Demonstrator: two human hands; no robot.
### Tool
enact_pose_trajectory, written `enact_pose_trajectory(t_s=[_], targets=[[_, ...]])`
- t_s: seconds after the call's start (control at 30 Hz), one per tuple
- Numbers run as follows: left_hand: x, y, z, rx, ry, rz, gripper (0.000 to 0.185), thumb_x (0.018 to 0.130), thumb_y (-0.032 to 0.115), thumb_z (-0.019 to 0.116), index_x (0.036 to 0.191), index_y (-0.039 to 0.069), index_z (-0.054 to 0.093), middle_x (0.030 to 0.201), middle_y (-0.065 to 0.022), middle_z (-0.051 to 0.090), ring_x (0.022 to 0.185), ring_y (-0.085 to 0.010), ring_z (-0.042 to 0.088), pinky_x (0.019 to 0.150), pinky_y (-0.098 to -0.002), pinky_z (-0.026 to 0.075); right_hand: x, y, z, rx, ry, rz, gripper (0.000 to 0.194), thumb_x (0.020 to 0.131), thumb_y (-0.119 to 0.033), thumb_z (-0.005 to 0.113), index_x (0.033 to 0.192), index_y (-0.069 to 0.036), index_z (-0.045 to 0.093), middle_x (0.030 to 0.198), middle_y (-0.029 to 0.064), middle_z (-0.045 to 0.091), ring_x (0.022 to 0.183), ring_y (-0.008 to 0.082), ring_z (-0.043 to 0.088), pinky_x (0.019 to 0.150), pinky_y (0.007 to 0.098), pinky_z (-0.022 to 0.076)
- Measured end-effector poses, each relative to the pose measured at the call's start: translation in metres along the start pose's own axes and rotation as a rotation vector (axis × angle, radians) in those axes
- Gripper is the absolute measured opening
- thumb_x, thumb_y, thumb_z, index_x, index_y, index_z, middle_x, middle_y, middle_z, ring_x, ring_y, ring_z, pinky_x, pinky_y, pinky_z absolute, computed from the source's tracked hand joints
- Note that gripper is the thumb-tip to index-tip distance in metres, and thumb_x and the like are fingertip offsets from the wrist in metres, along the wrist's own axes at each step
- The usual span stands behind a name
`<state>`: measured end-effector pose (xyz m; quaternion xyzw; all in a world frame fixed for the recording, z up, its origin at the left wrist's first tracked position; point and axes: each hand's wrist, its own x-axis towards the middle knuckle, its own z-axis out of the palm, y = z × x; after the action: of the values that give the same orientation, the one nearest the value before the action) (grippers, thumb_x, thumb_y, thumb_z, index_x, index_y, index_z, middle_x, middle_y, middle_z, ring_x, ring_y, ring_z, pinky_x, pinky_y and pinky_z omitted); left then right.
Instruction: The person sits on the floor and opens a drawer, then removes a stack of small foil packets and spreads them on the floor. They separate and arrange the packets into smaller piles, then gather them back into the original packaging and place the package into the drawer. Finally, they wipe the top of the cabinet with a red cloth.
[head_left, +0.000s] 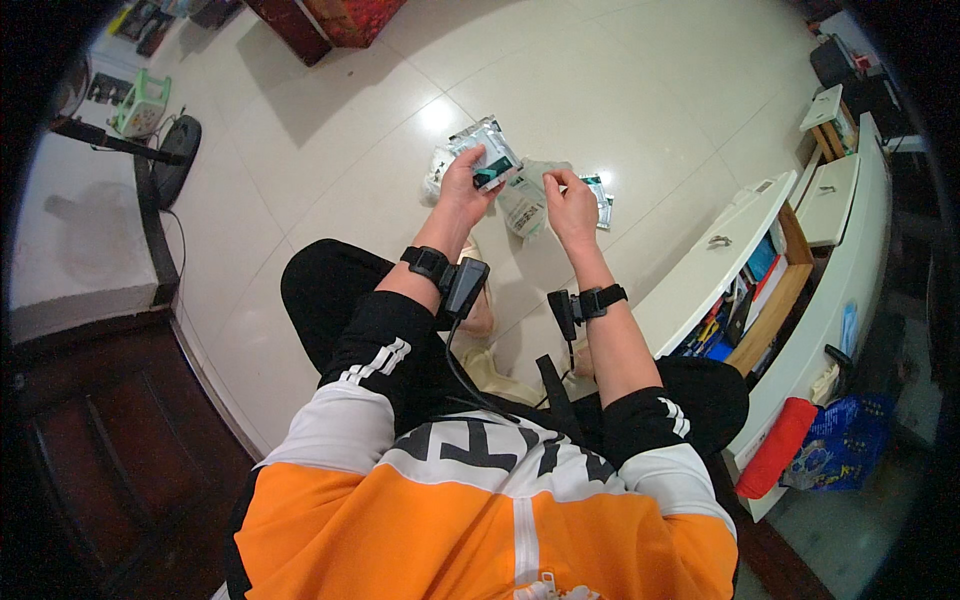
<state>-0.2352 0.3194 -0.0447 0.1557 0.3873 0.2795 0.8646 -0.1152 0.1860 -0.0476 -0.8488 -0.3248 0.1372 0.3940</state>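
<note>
My left hand (466, 182) holds several silver-and-green foil sachets (491, 154) in a stack, its thumb on top. My right hand (570, 206), with fingertips pinched together, is at the right edge of a translucent plastic bag (523, 206) that bears printing; whether the fingers grip the bag is hard to tell. More sachets (602, 201) lie on the floor, partly hidden behind my right hand. A white crinkled plastic packet (436, 174) sits just left of my left hand, partly covered by it.
An open drawer (765, 300) full of small items juts out at the right, from a white cabinet (832, 300). A red rolled item (776, 448) and a blue bag (844, 442) are at lower right. A black stand base (180, 161) and a green-white stool (142, 105) stand at left.
</note>
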Motion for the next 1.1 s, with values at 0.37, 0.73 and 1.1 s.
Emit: enact_pose_trajectory(t_s=[0.37, 0.73, 1.1], targets=[[-0.013, -0.008, 0.011, 0.250, -0.176, -0.080, 0.036, 0.095, 0.031, 0.060, 0.126, 0.016, 0.053, 0.123, -0.0065, 0.060, 0.113, -0.0235, 0.058, 0.099, -0.0463, 0.045, 0.002, -0.023, -0.004, 0.298, -0.058, -0.056, 0.021, 0.087, -0.020, 0.070, 0.096, -0.002, 0.066, 0.084, 0.0055, 0.069, 0.072, 0.0126, 0.062, 0.065, 0.0282, 0.0507], [-0.014, -0.008, 0.013, 0.174, -0.212, 0.021, 0.032, 0.102, 0.028, 0.045, 0.129, 0.010, 0.046, 0.125, -0.0096, 0.059, 0.115, -0.0256, 0.059, 0.098, -0.0471, 0.050, 0.003, -0.024, -0.004, 0.484, -0.166, 0.133, 0.029, 0.088, -0.018, 0.071, 0.111, -0.003, 0.061, 0.075, 0.0039, 0.066, 0.056, 0.0087, 0.058, 0.050, 0.0223, 0.0463], [0.005, -0.007, 0.000, -0.064, -0.076, 0.144, 0.032, 0.103, 0.027, 0.043, 0.124, 0.003, 0.047, 0.124, -0.0130, 0.057, 0.117, -0.0310, 0.055, 0.101, -0.0486, 0.045, 0.013, -0.017, -0.011, 0.543, -0.075, 0.053, 0.023, 0.087, -0.013, 0.067, 0.107, -0.003, 0.064, 0.068, 0.0047, 0.063, 0.058, 0.0101, 0.058, 0.054, 0.0261, 0.0474]])
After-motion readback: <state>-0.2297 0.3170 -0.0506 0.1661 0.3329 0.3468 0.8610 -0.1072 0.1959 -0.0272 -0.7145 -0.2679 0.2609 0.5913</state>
